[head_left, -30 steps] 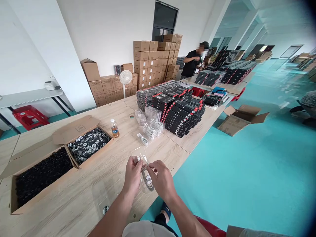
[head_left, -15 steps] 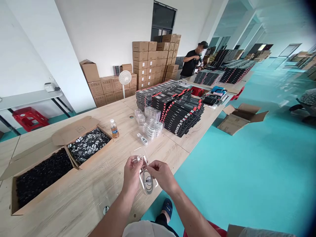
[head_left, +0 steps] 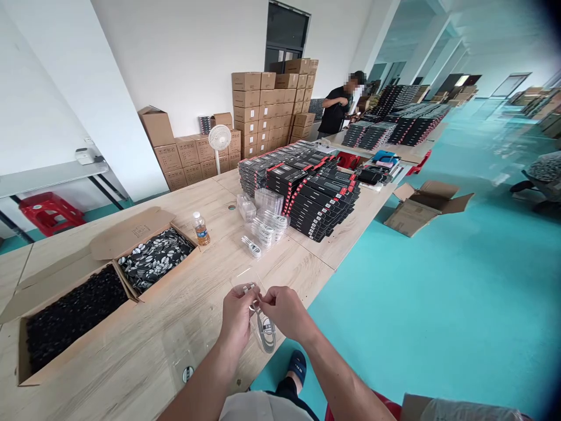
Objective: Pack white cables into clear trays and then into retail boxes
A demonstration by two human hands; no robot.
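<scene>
Both hands are over the table's near edge, working on a coiled grey-white cable [head_left: 269, 346]. My left hand [head_left: 235, 316] pinches the cable near its white plug ends, between thumb and fingers. My right hand [head_left: 286, 311] is closed on the cable just beside them, its fingertips close to my left thumb. The coil hangs below the hands, with a round black-and-white label inside its loop. A clear plastic piece shows behind my left hand, partly hidden by it. Another clear plastic shell [head_left: 177, 356] with a round label [head_left: 187, 373] lies left of my left forearm.
Packed white cables [head_left: 252, 247] and clear plastic cases [head_left: 268, 202] stand ahead, by stacked black-and-red boxes [head_left: 322, 204]. Left are a bottle [head_left: 201, 229], a carton of round labels [head_left: 155, 257] and a carton of small black pieces [head_left: 74, 318]. A co-worker [head_left: 337, 111] stands farther back.
My right hand has shifted slightly and sits closer to my left thumb. The plug ends now lie closer together in my left fingers, and the coil hangs a little lower.
</scene>
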